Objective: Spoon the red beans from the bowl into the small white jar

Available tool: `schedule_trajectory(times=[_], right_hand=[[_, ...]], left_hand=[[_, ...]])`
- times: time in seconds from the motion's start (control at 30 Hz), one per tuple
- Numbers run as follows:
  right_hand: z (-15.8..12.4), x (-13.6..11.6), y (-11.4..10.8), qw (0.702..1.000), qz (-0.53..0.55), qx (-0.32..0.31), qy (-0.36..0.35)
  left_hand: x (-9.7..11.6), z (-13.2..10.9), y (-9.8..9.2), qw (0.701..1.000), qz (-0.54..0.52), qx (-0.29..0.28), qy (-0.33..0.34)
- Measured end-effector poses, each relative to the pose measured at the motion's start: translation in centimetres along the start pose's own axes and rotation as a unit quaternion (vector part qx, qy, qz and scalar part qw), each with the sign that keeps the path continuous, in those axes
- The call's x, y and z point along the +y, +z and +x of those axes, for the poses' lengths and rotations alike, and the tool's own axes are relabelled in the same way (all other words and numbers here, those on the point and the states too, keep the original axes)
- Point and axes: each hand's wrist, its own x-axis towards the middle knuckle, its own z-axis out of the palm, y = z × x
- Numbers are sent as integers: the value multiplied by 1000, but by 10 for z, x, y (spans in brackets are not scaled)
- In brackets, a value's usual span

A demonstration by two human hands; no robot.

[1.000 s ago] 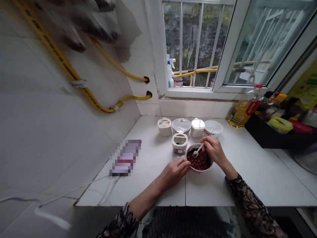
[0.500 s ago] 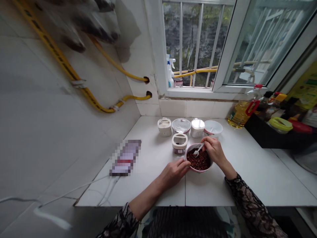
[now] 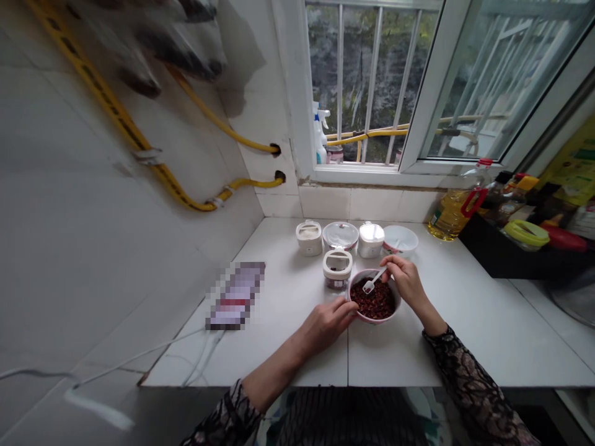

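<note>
A bowl (image 3: 377, 321) with a pink rim stands on the counter, filled with dark red, coarse dried bits (image 3: 374, 305) that look like peppercorns. My left hand (image 3: 328, 321) grips its left side, fingers at the rim. Over the bowl, my right hand (image 3: 405, 284) pinches the handle of a small white spoon (image 3: 370, 285). The spoon's head is at or just above the red bits, with a few of them in it. Touching or close behind the bowl on the left is a clear jar (image 3: 337, 279) with a white handled lid.
Behind stand a jar of pale grains (image 3: 308, 240), a covered bowl (image 3: 340, 236), another white-lidded jar (image 3: 370, 241) and a white bowl (image 3: 403, 238). An oil bottle (image 3: 449, 214) and a black condiment box (image 3: 493, 251) are at right. A blurred-out phone-like object (image 3: 237, 297) with a cable lies left.
My right hand has shifted slightly right, and the spoon has lifted a little, with red bits now showing in its head. My left hand and the bowl stay put.
</note>
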Motion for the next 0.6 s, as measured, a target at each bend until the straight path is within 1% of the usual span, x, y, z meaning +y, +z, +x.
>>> schedule_trajectory(times=[0.17,0.3,0.37,0.47,0.53,0.6], right_hand=[[4,2,-1,997,69,5,44],[6,-2,3,992,117,11,39],[4,-7,6,992,124,19,31],[0,-15,15,995,90,45,-21],[-3,-18,21,994,42,56,-87],[-4,-18,26,986,-21,46,-161]], left_hand=[[0,-1,0,1000,5,-2,-4],[0,-1,0,1000,6,-8,-7],[0,-1,0,1000,4,-10,-11],[0,-2,1,1000,-3,-10,-13],[0,-1,1,1000,-4,-7,-11],[0,-1,1,1000,0,-2,-9]])
